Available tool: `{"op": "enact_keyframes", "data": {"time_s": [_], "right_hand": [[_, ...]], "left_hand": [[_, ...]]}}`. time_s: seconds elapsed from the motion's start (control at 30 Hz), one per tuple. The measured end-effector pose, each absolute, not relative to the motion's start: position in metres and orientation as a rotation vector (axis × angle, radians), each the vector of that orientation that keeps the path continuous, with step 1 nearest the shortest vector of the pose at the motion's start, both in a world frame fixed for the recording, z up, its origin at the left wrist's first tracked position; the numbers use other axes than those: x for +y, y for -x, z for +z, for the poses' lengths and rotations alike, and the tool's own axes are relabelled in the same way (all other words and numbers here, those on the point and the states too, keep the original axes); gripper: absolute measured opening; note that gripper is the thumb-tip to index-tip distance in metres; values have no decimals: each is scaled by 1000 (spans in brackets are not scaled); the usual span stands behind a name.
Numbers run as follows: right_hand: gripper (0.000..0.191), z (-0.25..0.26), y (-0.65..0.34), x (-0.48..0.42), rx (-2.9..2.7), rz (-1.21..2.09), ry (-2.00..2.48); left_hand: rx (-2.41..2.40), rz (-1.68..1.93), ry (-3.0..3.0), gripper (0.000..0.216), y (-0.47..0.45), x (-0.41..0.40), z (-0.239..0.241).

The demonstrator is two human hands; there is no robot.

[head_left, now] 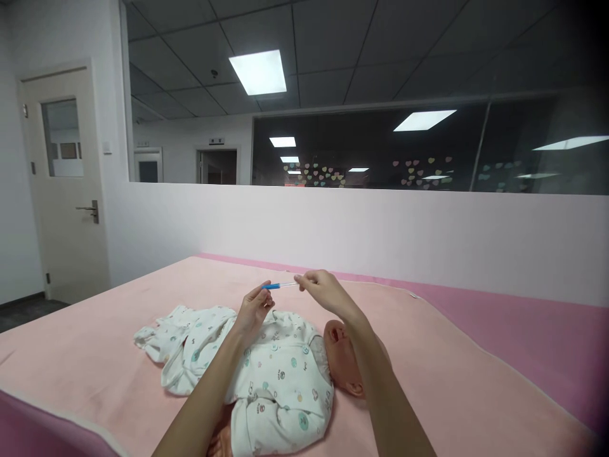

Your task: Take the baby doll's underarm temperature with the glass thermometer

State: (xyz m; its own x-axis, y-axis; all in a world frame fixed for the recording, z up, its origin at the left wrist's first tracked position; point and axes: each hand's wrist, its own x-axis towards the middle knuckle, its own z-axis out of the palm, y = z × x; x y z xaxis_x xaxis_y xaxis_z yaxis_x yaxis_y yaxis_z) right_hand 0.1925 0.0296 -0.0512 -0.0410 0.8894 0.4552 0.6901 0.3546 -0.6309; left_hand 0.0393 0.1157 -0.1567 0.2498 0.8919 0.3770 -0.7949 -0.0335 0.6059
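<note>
A baby doll in a white printed sleepsuit lies on its back on a pink blanket, head toward the right. Above its chest both my hands hold a thin stick, blue at one end and clear at the other. My left hand pinches the blue end. The fingertips of my right hand pinch the clear end. The stick lies level between the two hands, well above the doll.
The blanket covers a wide pink bed against a low white wall with dark glass above it. A closed door stands at the left. The bed's near left corner drops off to the floor.
</note>
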Motion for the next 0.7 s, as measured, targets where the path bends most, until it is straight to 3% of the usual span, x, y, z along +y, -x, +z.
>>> {"op": "enact_keyframes", "data": {"time_s": [0.2,0.43,0.57,0.7], "right_hand": [[52,-27,-210,-1,-1509,514,905],[52,-53,-209,28,-1599,193,1093],[47,-43,-205,17,-1500,-4,1003],[49,-24,-202,-8,-1398,451,668]], "left_hand": [[263,1231,-855,44,-40,115,-167],[336,1274,-678,37,-37,123,-171],[344,1296,-617,33,-36,123,-173],[350,1303,-611,30,-36,121,-171]]}}
